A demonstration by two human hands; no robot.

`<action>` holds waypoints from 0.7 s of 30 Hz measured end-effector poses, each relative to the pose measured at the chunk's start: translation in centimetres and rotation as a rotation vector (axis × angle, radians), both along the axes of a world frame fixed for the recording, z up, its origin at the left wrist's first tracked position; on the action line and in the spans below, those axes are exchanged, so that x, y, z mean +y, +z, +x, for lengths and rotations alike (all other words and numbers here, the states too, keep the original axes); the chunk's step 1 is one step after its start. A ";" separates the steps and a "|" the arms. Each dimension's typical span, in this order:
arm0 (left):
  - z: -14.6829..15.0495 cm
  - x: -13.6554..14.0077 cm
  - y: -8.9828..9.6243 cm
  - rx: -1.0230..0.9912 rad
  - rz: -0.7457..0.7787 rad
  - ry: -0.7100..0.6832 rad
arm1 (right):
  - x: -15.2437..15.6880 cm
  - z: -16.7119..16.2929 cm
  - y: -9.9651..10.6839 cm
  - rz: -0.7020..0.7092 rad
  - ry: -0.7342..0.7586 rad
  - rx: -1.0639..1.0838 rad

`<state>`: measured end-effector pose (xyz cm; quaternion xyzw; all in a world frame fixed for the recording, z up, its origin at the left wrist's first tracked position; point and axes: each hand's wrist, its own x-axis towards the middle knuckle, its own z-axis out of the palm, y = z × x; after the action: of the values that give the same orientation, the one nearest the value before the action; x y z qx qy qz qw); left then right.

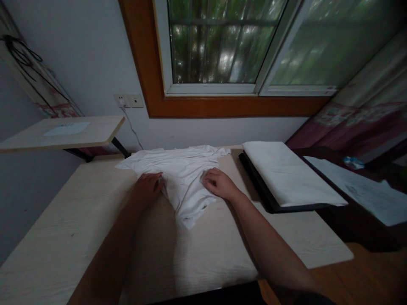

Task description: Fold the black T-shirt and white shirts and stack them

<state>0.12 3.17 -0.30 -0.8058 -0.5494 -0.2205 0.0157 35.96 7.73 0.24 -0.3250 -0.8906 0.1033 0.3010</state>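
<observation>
A crumpled white garment (182,176), thin and soft like a T-shirt, lies on the pale wooden table (203,254). It spreads wide at the back, near the wall, and narrows to a wrinkled point towards me. My left hand (149,186) is closed on its left edge, with a bit of cloth showing at the fingertips. On the opposite edge, my right hand (219,182) pinches the fabric between thumb and fingers. Both hands rest low, close to the tabletop. Folds hide the garment's exact cut.
To the right lies a flat white-topped stack with a black layer (292,173). Beyond it are paper sheets (359,186) on a dark surface. A small raised shelf (63,131) stands at the left. A cable (132,127) hangs from the wall socket, and a window (229,46) is ahead.
</observation>
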 end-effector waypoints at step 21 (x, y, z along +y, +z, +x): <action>2.0 -1.8 2.2 0.047 -0.087 -0.319 | -1.6 -0.8 2.1 -0.539 0.381 0.140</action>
<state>2.16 1.39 1.85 -0.8877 -0.4228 -0.1774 -0.0415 35.13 6.10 2.39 -0.2129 -0.8532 0.4114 0.2399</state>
